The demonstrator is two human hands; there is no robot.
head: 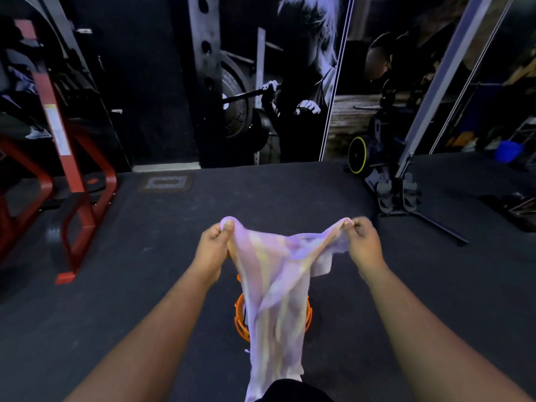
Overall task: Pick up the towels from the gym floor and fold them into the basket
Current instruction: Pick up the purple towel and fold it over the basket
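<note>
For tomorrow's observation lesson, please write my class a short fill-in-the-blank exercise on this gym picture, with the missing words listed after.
1. Both hands, the left hand and the right hand, pinch the top corners of a striped ____.
2. The towel hangs in front of a basket whose colour is ____.
3. The basket stands on the dark gym ____.
4. The frame at the left is painted ____.

Missing words: towel; orange; floor; red
</note>
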